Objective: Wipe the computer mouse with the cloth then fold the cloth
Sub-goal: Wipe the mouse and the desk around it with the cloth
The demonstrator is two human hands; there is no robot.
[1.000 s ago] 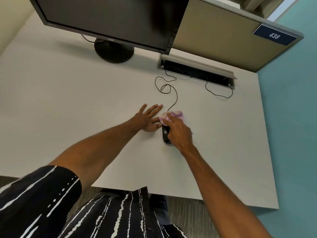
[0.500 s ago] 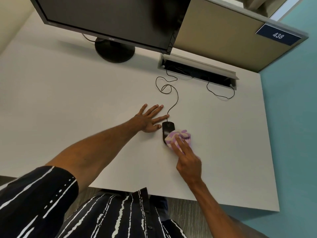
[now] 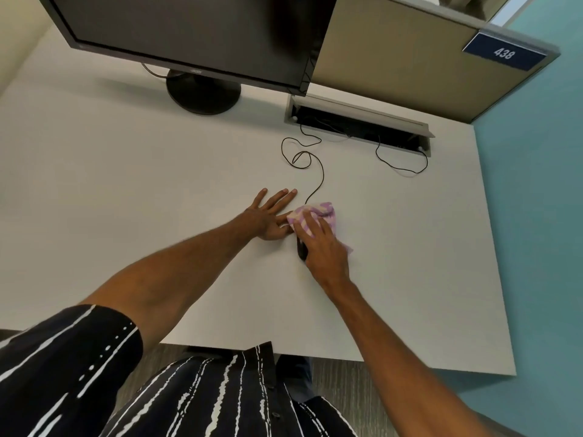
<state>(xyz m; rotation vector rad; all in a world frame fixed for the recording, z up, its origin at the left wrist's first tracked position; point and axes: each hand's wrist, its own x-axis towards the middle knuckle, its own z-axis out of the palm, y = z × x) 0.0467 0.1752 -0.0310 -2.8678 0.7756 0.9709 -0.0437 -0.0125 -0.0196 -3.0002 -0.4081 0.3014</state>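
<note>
The computer mouse [image 3: 302, 249] is largely concealed: only a dark sliver of its left flank and rear shows below the right hand [image 3: 325, 247], so its buttons and wheel cannot be made out. The cloth [image 3: 312, 216], pink and white patterned, is bunched over the front of the mouse; part of it is hidden beneath the right hand's fingers, and a small corner emerges on the far side of that hand, near the knuckles. The right hand lies palm down on cloth and mouse, fingers extended and pressing the cloth; whether the fingers curl around the mouse body cannot be determined. The left hand [image 3: 271, 216] rests flat on the white table [image 3: 126, 184], fingers spread wide, holding nothing, just beside the mouse on its left; its thumb side touches or nearly touches the cloth edge, and contact cannot be confirmed. The mouse cable [image 3: 318, 181] runs from under the cloth, loops once, and enters the cable tray [image 3: 359, 127] at the rear. The monitor [image 3: 195, 36] is cut off at the top edge. Both hands show slight motion blur.
</note>
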